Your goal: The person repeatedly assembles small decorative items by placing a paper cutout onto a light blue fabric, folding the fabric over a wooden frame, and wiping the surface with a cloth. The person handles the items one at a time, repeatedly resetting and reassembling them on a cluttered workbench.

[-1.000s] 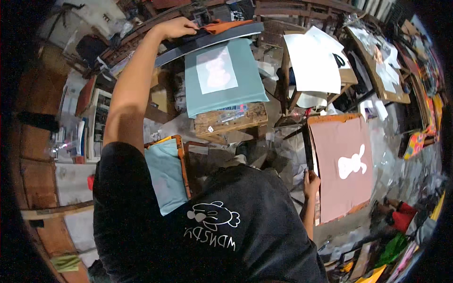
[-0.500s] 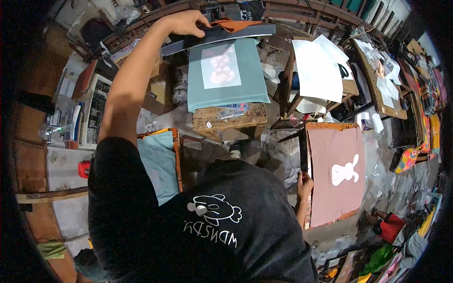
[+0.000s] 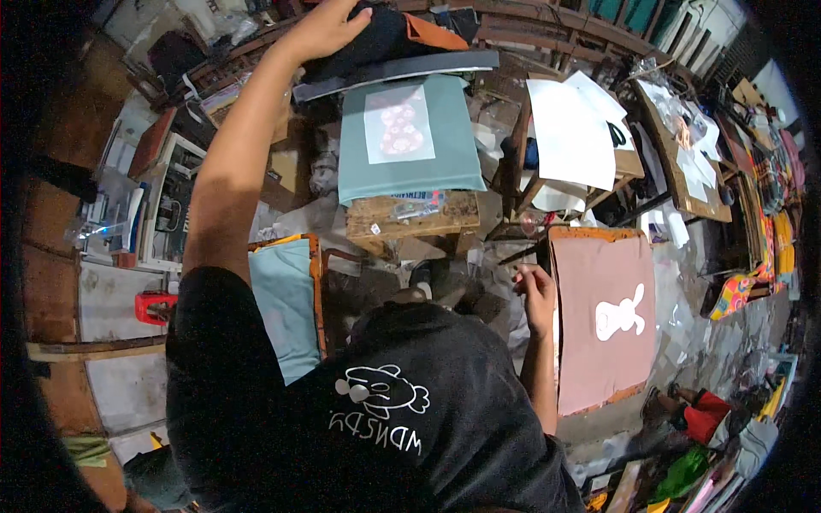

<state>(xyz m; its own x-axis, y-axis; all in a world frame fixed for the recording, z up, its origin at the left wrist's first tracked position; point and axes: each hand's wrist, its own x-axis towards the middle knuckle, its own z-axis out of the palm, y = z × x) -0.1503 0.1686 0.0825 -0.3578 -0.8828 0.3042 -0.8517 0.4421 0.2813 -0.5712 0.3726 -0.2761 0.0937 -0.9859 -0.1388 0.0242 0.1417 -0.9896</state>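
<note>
My left hand (image 3: 329, 34) reaches to the far edge, at a bulky black cloth-like thing (image 3: 376, 41) with an orange piece of cloth (image 3: 438, 32) on it. My left thumb points right; the fingertips are cut off or hidden. Below lies a long dark flat bar or plate (image 3: 402, 70). Nearer is a teal fabric panel (image 3: 359, 167) bearing a pale sheet (image 3: 402, 154) with a pinkish animal figure. My right hand (image 3: 536, 295) is raised beside a dusty-pink fabric panel (image 3: 590, 368) with a white rabbit-like figure (image 3: 620, 316). Its fingers are bent together, and what they hold is unclear.
A wooden bench (image 3: 410, 224) stands under the teal panel. At left, light-blue fabric (image 3: 286, 299) lies on an orange-edged board. White sheets (image 3: 571, 128) and black-handled scissors (image 3: 616, 134) lie on a table at right. A red stool (image 3: 156, 308) stands far left. Another person (image 3: 705, 415) is at lower right.
My left hand has moved farther away and up, and the black thing by it stands higher. My right hand has lifted away from the pink panel's left edge.
</note>
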